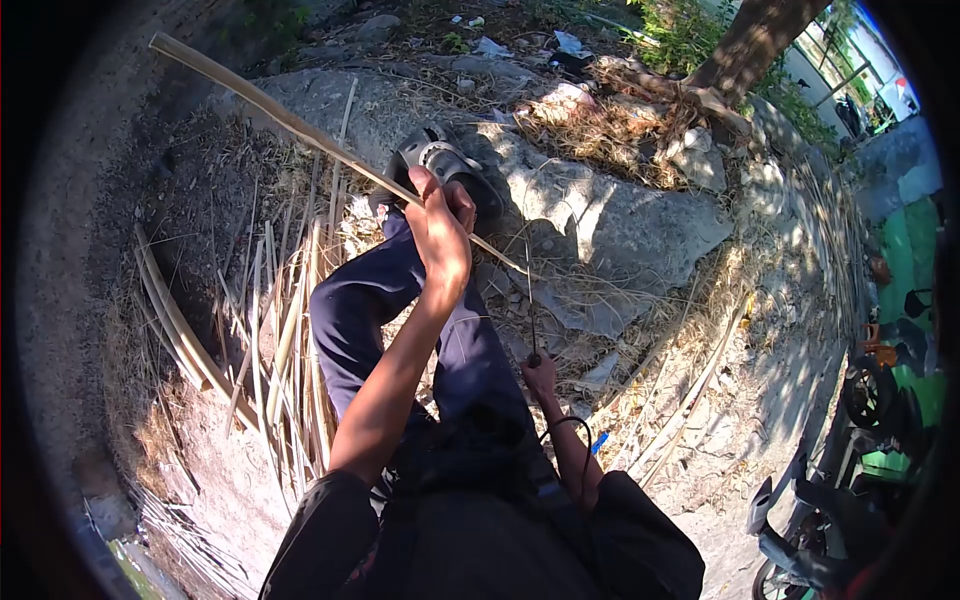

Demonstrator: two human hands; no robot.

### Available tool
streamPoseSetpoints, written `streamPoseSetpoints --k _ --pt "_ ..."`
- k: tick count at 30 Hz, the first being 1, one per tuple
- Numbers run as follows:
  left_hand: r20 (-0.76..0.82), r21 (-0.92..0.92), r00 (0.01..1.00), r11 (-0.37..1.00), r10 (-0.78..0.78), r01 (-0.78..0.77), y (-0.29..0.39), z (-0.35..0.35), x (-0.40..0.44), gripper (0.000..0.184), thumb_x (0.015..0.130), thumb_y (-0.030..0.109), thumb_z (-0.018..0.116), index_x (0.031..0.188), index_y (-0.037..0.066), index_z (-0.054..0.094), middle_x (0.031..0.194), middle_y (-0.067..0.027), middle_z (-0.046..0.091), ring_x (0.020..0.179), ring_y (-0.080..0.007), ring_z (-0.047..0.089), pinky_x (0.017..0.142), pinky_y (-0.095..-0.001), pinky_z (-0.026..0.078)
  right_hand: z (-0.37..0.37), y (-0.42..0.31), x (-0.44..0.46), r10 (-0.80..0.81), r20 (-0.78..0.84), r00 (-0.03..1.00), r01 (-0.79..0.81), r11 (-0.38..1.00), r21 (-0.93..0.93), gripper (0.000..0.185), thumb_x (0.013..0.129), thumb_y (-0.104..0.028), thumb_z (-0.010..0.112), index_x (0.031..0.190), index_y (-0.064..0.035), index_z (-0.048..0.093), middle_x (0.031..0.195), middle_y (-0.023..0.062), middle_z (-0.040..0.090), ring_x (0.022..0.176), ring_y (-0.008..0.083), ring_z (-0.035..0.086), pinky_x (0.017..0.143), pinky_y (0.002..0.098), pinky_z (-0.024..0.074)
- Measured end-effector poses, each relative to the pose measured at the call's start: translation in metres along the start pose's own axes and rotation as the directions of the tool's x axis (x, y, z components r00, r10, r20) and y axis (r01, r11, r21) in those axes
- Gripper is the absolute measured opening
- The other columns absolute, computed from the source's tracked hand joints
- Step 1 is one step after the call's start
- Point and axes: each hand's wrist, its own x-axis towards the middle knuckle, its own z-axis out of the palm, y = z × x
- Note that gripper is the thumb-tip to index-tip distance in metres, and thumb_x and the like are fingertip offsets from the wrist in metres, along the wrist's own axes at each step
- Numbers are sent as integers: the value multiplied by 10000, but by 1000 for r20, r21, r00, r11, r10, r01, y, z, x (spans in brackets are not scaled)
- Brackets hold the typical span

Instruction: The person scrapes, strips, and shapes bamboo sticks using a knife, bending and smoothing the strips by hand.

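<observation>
My left hand (pixel 441 230) is closed around a long, pale brown wooden stick (pixel 290 122), with the thumb lying along it. From the upper left, the stick slants down past my shoe (pixel 437 160) and thins to a point close to the blade. In my right hand (pixel 540 378) is the dark handle of a knife (pixel 531 310). Its long, narrow blade points away from me and looks almost edge-on. Whether blade and stick tip touch, I cannot tell.
Many split sticks (pixel 285 360) lie beside my left leg. A large flat rock (pixel 610 230) is ahead, with dry straw (pixel 600 125) and a tree trunk (pixel 757 45) behind it. Loose strips (pixel 690 400) lie at right, near a parked motorcycle (pixel 800 540).
</observation>
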Motion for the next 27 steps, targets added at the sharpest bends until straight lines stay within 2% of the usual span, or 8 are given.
streamPoseSetpoints --k 5,11,12,14,17,22,24,27 --pt "-47 59 995 994 -86 88 2 -2 -1 570 1088 498 276 681 107 356 498 20 314 409 -86 265 416 -277 197 -1 56 16 220 90 971 -216 975 -59 296 707 -278 714 763 7 655 681 170 663 683 316 681 658 430 515" --pt "12 113 998 992 -60 58 3 -3 -4 670 1043 625 289 608 118 338 482 26 319 395 -77 263 404 -275 188 -5 31 -4 -41 28 999 44 994 -100 224 751 -223 688 696 -14 629 606 95 615 530 188 570 529 371 454" --pt "-20 149 997 986 -73 75 6 2 -5 684 1049 617 265 578 124 320 483 27 287 404 -90 240 417 -282 184 -2 39 -4 -38 28 999 41 994 -100 224 751 -223 688 696 -14 629 606 95 615 530 188 570 529 371 454" --pt "-46 184 996 979 -82 89 5 3 -5 700 1055 609 241 547 130 303 483 28 256 412 -103 217 430 -288 180 4 61 6 286 156 945 -309 939 151 261 709 -253 724 736 1 671 682 146 688 601 264 668 610 415 526" --pt "104 55 994 998 -31 25 -3 -8 -4 529 1058 586 286 767 145 306 485 30 326 388 -69 274 392 -261 179 -2 53 18 302 86 949 -301 953 -24 264 715 -251 726 722 8 678 646 136 678 588 239 666 590 406 524" --pt "118 69 993 998 -3 -5 0 -8 -7 532 1067 566 286 756 135 324 485 26 335 384 -69 271 382 -262 175 -19 15 2 303 81 949 -306 952 15 263 712 -253 729 704 6 686 626 133 674 604 230 679 611 410 531" --pt "76 119 994 991 -74 64 4 -7 -9 689 1069 580 222 574 110 318 490 26 247 429 -101 199 436 -294 169 -20 6 -1 356 120 927 -360 933 18 258 711 -255 726 708 1 695 631 134 677 615 236 685 622 414 534" --pt "83 113 993 991 -80 70 6 -9 -9 680 1071 572 235 586 105 329 498 22 255 439 -99 197 442 -297 166 -11 32 1 223 47 974 -220 973 -72 259 714 -265 722 727 -7 697 653 147 685 649 273 697 650 431 536"
